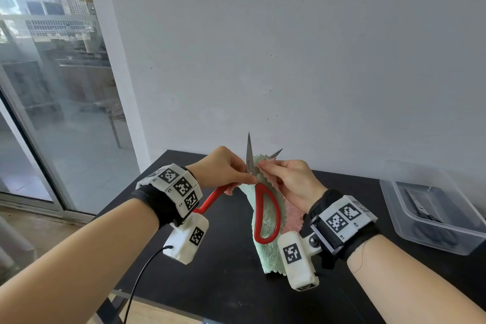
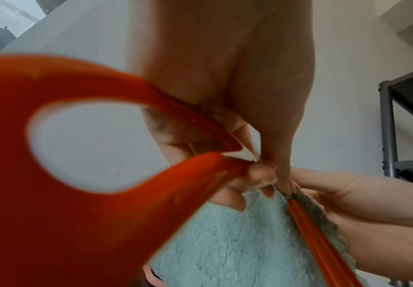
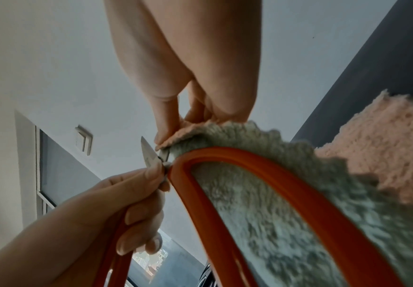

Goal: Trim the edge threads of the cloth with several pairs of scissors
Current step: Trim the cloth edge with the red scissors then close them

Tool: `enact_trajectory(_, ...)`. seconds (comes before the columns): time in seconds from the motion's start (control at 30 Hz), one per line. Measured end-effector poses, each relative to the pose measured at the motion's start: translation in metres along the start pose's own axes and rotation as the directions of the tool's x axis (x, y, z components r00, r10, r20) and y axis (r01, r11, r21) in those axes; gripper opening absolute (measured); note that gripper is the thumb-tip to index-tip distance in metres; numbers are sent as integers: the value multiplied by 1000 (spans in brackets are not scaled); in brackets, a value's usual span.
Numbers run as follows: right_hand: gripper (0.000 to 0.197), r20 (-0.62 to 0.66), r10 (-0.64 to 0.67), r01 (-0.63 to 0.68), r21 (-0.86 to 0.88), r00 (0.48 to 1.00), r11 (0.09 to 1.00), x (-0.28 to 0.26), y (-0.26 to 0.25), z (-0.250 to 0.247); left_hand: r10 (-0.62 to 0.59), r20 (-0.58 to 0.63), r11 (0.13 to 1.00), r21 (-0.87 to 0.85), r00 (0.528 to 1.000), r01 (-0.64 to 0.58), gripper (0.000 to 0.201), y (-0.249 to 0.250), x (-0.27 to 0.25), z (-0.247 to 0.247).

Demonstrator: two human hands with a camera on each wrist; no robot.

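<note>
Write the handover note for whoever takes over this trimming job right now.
Left hand: grips the red-handled scissors near the pivot, blades open and pointing up.
Right hand: pinches the cloth's top edge, lifted off the black table, between the blades.
Clear bin at right holds more dark scissors.
Done: cloth and scissors in position; trimmed threads cannot be told.
Left: snip the edge threads, then repeat with the other pairs.

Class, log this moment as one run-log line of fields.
left hand: grips red scissors near pivot | blades: open | right hand: pinches cloth edge | bin: spare scissors
</note>
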State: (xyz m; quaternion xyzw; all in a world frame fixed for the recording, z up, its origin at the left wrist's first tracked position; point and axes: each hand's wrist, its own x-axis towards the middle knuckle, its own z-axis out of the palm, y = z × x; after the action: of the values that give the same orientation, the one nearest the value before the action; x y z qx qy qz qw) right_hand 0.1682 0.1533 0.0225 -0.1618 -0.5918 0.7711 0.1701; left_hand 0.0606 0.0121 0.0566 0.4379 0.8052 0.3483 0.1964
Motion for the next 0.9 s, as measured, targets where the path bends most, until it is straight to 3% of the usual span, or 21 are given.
enact_trajectory(0.33, 13, -62, -30, 26, -57, 998, 998, -3, 1, -10, -11, 27, 1000, 22, 1000, 11, 43, -7, 1, 8)
enact_trajectory(0.9, 17, -175, -52, 26, -147, 983, 989, -2, 5, -21, 8, 54, 999, 51, 998, -11, 41, -4, 4, 18)
